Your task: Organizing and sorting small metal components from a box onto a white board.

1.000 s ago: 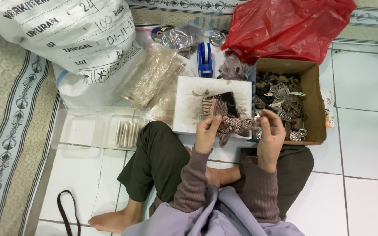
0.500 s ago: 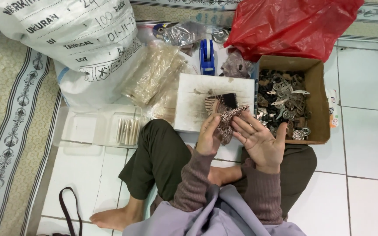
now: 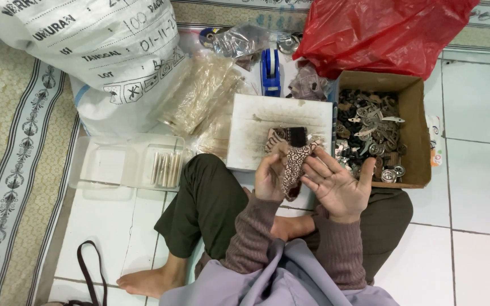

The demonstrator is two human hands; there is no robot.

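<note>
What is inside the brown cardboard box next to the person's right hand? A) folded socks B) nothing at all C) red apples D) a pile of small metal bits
D: the brown cardboard box beside the right hand holds a heap of small silvery and dark metal pieces.

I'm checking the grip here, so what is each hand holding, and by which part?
The left hand holds a patterned brown cloth piece by its lower end. The right hand is open, palm up, its fingertips beside the cloth, gripping nothing.
</note>
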